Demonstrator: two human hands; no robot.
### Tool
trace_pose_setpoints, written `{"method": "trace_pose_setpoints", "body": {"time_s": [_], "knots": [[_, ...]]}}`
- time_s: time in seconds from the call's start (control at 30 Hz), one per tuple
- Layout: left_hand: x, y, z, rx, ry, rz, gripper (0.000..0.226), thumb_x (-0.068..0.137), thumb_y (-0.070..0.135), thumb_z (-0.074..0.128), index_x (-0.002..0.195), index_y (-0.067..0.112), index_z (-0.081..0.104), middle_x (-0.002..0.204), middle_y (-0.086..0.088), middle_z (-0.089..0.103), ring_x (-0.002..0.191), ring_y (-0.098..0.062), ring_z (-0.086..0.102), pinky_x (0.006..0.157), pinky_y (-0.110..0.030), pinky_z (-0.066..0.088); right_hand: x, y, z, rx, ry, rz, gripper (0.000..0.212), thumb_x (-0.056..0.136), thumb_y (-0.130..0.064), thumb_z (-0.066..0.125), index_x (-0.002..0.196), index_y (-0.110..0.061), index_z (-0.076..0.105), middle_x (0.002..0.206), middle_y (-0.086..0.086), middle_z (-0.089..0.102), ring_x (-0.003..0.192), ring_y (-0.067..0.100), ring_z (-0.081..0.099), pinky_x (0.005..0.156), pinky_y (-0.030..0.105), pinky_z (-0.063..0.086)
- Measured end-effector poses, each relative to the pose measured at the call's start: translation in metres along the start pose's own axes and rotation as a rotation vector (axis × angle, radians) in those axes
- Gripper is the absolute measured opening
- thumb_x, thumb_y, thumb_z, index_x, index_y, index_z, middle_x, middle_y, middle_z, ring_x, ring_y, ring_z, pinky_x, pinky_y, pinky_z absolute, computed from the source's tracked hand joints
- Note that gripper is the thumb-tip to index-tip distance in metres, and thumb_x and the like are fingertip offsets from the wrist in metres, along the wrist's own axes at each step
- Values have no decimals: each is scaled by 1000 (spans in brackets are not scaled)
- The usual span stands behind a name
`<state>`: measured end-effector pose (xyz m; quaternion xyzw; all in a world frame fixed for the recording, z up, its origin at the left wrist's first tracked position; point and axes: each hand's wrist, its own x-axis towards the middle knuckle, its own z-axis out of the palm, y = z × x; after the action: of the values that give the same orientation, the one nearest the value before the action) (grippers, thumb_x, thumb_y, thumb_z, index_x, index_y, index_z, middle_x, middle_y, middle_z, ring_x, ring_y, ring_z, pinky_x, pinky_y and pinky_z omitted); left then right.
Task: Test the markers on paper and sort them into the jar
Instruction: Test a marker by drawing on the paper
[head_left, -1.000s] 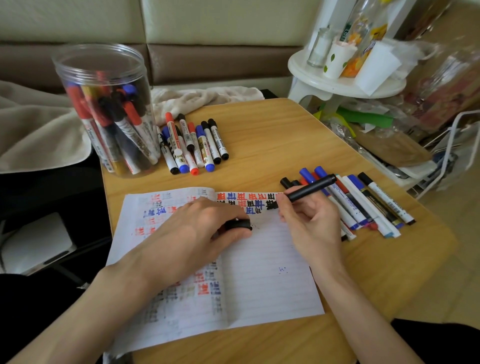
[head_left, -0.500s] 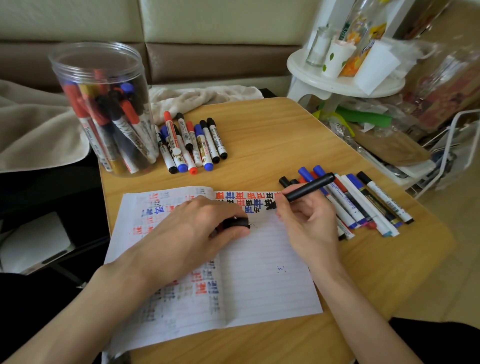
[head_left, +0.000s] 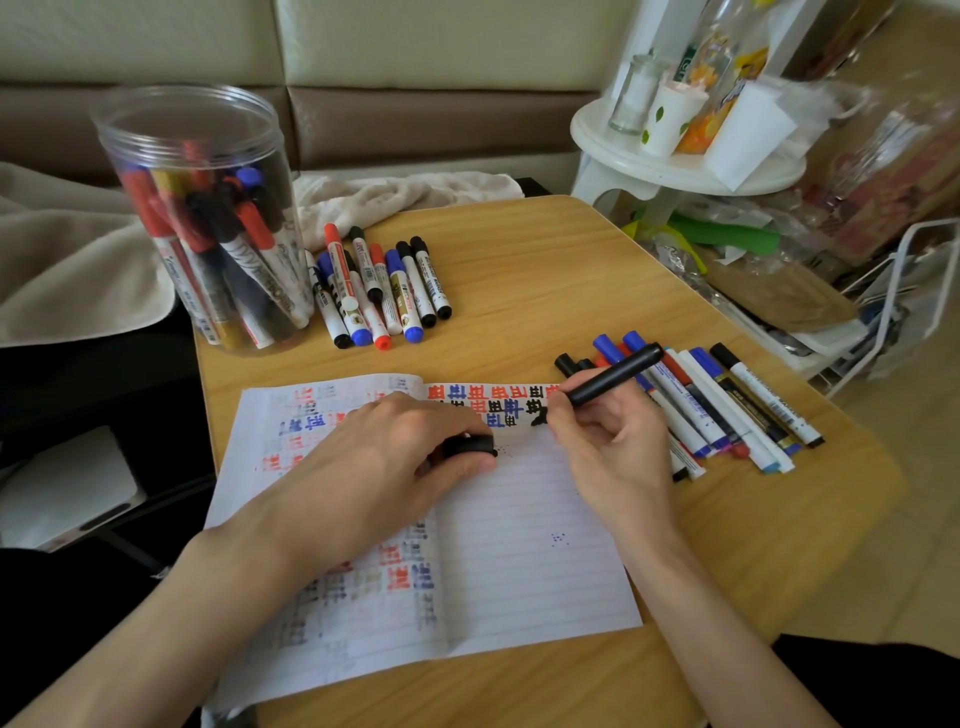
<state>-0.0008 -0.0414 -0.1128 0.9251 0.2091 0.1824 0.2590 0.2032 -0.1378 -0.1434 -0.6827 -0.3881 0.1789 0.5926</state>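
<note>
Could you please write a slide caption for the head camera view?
Right hand tests a black marker on lined paper, left hand holding its cap, marker jar behind.

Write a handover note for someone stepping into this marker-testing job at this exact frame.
Right hand grips an uncapped black marker, tip at the white lined paper, at the end of the top row of test marks.
Left hand rests on the paper and holds the black cap.
Clear plastic jar, far left on the wooden table, already holds many markers. A row of capped markers lies beside it; a pile of markers lies right of the paper.
Left: finish this mark, recap, sort. Which loose group is untested cannot be told.
</note>
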Motion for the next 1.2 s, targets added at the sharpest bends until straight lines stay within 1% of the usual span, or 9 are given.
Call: {"method": "trace_pose_setpoints", "body": {"time_s": [0.17,0.27,0.4,0.67,0.9,1.0,1.1,1.2], "knots": [[0,0,0,-3,-4,-1,31,100,57,46,110,35,66,95,17,66,87,-5,61,74,-32,53,1,0,-2,11,7,-3,13,93,-8,76,100,-18,69,92,2,76,83,20,74,76,27,60],[0,0,0,-1,1,-1,32,100,58,46,110,35,66,95,17,67,87,-5,61,74,-33,53,0,-1,-2,63,23,18,11,93,-10,77,102,-16,72,92,3,78,85,19,76,82,35,63],[0,1,0,0,0,2,30,100,57,47,110,35,66,95,17,67,86,-5,60,74,-33,53,1,1,-2,27,-10,12,15,93,-14,78,108,-15,73,98,2,78,94,19,76,87,45,63],[0,2,-1,12,6,6,30,100,54,49,110,33,67,95,17,67,85,-5,61,74,-31,53,1,1,-1,-5,-31,0,12,95,-13,76,103,-21,73,94,1,77,89,20,74,86,49,62],[0,3,-1,8,-2,3,31,100,55,48,111,34,67,96,17,67,88,-4,61,76,-30,53,1,2,-1,-15,-33,0,12,94,-15,76,103,-23,73,94,-1,77,89,20,75,85,45,63],[0,2,-1,11,-6,6,30,100,55,48,111,35,66,96,18,67,87,-3,61,75,-30,53,1,1,0,-10,-38,12,12,94,-14,76,102,-22,73,94,-1,78,88,18,75,83,38,62],[0,1,0,14,-2,2,29,100,56,48,110,35,66,96,17,67,88,-4,61,75,-32,53,0,-1,-1,26,-33,31,10,93,-9,76,100,-16,73,91,-1,78,85,15,75,80,29,61],[0,0,0,9,2,0,30,100,57,47,110,36,65,97,17,67,89,-5,61,76,-33,53,0,-1,-1,62,-15,37,9,94,-10,76,99,-16,73,91,0,78,84,16,75,79,28,61]]}}
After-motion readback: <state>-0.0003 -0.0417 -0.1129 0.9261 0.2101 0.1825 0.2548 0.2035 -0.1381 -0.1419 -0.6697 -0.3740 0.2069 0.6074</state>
